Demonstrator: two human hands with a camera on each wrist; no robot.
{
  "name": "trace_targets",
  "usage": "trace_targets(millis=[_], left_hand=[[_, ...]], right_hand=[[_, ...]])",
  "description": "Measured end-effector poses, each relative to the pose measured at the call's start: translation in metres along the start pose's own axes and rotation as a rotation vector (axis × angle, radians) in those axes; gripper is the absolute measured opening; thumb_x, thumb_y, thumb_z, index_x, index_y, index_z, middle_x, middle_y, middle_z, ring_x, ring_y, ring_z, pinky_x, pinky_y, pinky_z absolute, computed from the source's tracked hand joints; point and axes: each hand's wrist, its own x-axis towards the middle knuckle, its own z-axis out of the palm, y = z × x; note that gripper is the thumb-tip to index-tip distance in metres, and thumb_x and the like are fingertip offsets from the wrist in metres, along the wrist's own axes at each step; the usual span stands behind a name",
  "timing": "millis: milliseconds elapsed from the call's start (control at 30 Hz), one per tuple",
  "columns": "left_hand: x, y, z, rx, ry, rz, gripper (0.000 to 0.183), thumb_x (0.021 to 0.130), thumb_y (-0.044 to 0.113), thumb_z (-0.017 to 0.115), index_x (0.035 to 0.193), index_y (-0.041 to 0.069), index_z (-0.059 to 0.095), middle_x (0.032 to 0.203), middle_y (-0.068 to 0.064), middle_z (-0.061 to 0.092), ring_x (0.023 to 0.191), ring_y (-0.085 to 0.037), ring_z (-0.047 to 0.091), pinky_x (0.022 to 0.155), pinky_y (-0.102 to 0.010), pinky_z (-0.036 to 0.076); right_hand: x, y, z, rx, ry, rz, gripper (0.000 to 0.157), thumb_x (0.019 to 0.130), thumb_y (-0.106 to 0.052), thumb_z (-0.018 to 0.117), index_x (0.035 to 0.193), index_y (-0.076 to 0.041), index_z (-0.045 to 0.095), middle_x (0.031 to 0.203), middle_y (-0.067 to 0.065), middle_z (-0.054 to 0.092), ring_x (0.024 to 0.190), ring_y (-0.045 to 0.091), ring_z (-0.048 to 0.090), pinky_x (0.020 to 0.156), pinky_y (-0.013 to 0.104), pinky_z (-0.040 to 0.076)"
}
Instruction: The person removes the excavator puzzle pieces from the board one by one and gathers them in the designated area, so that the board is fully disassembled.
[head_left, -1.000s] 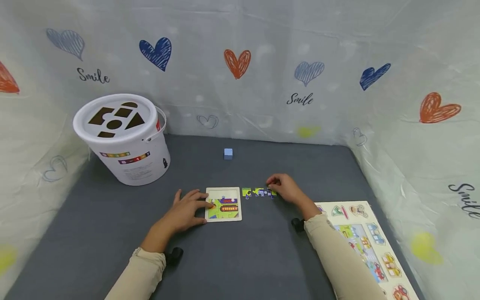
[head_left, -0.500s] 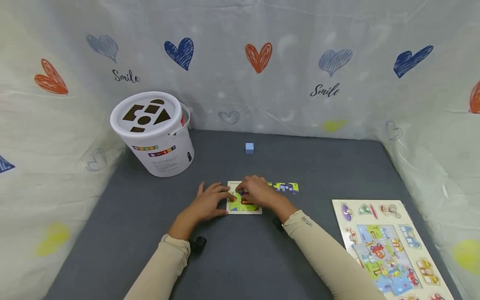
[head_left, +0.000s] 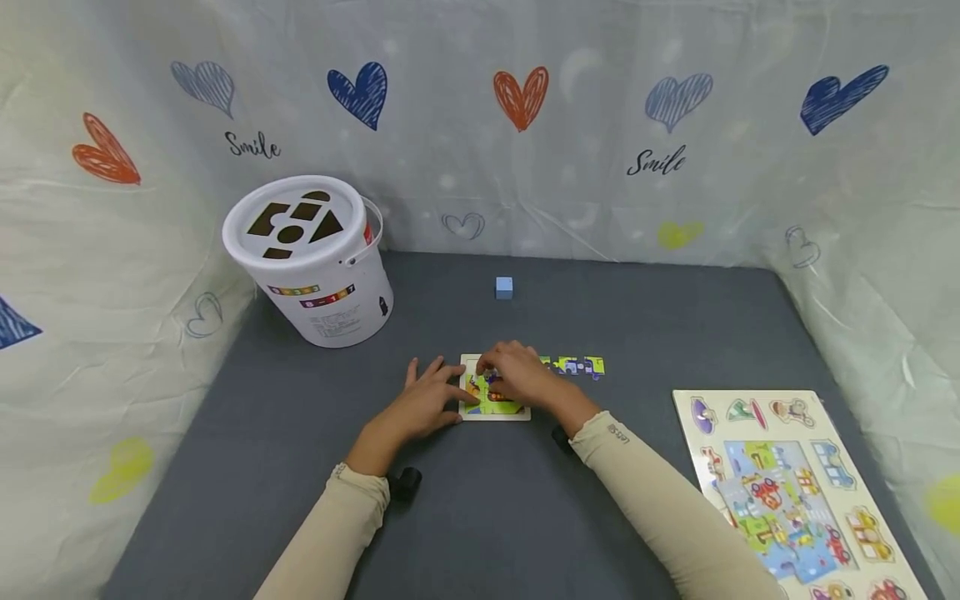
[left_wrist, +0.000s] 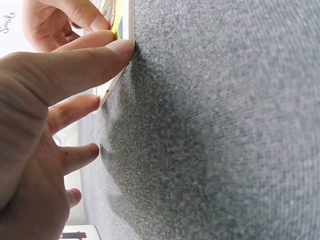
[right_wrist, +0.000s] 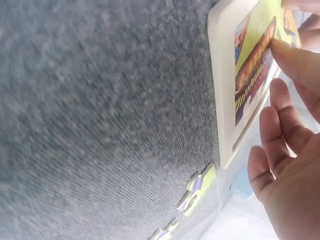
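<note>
A small wooden puzzle frame (head_left: 495, 417) lies flat on the dark grey cloth, partly filled with a green picture of an orange vehicle. My left hand (head_left: 420, 408) rests at its left side, fingers fairly straight; in the left wrist view the thumb (left_wrist: 95, 62) presses the frame's corner. Over the frame's upper part, my right hand (head_left: 522, 377) has curled fingers and pinches a jigsaw piece, mostly hidden by the hand. Its thumb (right_wrist: 292, 60) touches the picture in the right wrist view. Loose jigsaw pieces (head_left: 594, 366) line up right of the frame.
A white bucket (head_left: 337, 292) with a shape-sorter lid stands at the back left. Behind the frame sits a small blue cube (head_left: 504, 289). A large wooden puzzle board (head_left: 825, 417) lies at the right. A heart-printed sheet (head_left: 577, 200) rises behind the table.
My right hand has moved left from the row of loose pieces to above the frame, then stayed there. My left hand stays at the frame. The head view has shifted.
</note>
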Motion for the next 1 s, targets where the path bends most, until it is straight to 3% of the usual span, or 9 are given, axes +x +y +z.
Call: trace_targets(millis=[233,333,467,700,1000], left_hand=[[0.007,0.006,0.002,-0.015,-0.012,0.003,0.033,0.084,0.026,0.076,0.117,0.029,0.073,0.150,-0.008,0.042,0.144,-0.044,0.022,0.110,-0.071,0.004],[0.008,0.006,0.006,-0.023,0.001,0.015,0.033,0.083,0.026,0.076,0.116,0.029,0.073,0.149,-0.008,0.043,0.144,-0.043,0.022,0.110,-0.072,0.005],[0.005,0.002,0.008,-0.012,0.029,0.012,0.033,0.082,0.026,0.078,0.114,0.030,0.074,0.147,-0.008,0.045,0.144,-0.040,0.024,0.109,-0.073,0.006],[0.000,-0.004,0.004,-0.005,0.046,0.004,0.034,0.081,0.024,0.079,0.114,0.028,0.074,0.146,-0.010,0.046,0.144,-0.039,0.024,0.108,-0.073,0.004],[0.002,-0.003,0.006,0.003,0.069,0.017,0.034,0.080,0.022,0.080,0.113,0.027,0.075,0.145,-0.012,0.047,0.143,-0.040,0.025,0.108,-0.074,0.005]], right_hand=[[-0.007,0.004,0.000,0.113,0.068,0.027,0.008,0.092,-0.018,0.068,0.099,-0.018,0.069,0.099,-0.003,0.068,0.095,0.018,0.058,0.084,0.044,0.040],[-0.010,0.006,-0.005,0.226,0.070,0.073,0.006,0.095,-0.021,0.064,0.097,-0.018,0.069,0.094,-0.005,0.067,0.088,0.013,0.058,0.085,0.042,0.041],[-0.017,0.017,-0.017,0.314,0.079,0.143,0.009,0.097,-0.022,0.061,0.097,-0.016,0.068,0.089,-0.004,0.065,0.078,0.011,0.057,0.076,0.034,0.046],[-0.043,0.046,-0.031,0.262,0.089,0.214,0.009,0.095,-0.015,0.063,0.098,-0.009,0.070,0.089,0.000,0.067,0.074,0.010,0.056,0.066,0.028,0.046],[-0.064,0.059,-0.032,0.213,0.053,0.196,0.010,0.092,-0.016,0.067,0.096,-0.010,0.074,0.089,-0.001,0.072,0.074,0.007,0.061,0.069,0.029,0.049]])
